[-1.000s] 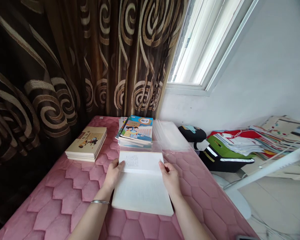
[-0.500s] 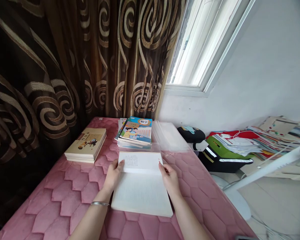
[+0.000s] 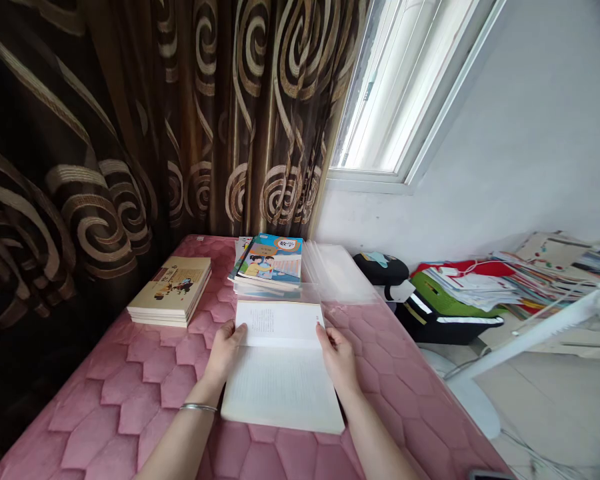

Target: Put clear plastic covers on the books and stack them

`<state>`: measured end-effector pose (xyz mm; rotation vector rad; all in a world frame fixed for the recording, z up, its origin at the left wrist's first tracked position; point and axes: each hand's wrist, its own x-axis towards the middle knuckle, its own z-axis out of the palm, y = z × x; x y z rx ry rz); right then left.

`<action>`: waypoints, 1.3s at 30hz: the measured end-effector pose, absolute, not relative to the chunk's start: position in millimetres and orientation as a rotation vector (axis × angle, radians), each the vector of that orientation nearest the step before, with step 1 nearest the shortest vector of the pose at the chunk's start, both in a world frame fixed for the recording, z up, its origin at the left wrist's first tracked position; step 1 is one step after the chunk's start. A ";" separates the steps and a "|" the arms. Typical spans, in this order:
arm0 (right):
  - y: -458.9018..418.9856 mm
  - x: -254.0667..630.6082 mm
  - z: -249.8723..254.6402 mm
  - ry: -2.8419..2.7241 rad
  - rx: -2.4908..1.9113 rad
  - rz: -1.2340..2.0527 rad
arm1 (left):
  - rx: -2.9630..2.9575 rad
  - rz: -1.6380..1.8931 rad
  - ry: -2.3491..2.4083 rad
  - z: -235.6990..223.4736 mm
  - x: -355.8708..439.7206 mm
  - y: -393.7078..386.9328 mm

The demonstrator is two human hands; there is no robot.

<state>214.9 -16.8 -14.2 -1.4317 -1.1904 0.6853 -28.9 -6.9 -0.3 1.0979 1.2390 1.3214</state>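
Note:
An open book lies before me on the pink quilted surface, its upper page lifted at a slant and its lower page flat. My left hand grips the left edge of the upper part, thumb on the page. On the opposite edge my right hand pinches it the same way. The fingers under the book are hidden. Just beyond its top edge lies a clear plastic sheet, partly under the stacked textbooks, whose top cover is blue with drawn children.
Several beige books are stacked at the left on the pink mattress. More clear plastic covers lie at the back right. Beyond the right edge are a black and green box, piled papers and a white stand.
The upper part of the book tilts slightly as both hands keep their grip on its edges. The whole view has shifted a little; the stacks stay in place.

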 end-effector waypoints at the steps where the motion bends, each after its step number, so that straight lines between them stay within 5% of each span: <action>1: -17.0 215.0 -14.1 -1.176 -1.414 0.709 | 1.117 1.329 1.260 -1.5 -29.1 -6.1; 39: -12.1 218.6 -20.6 -1.244 -1.354 0.668 | 1.109 1.369 1.291 3.9 -26.9 -10.0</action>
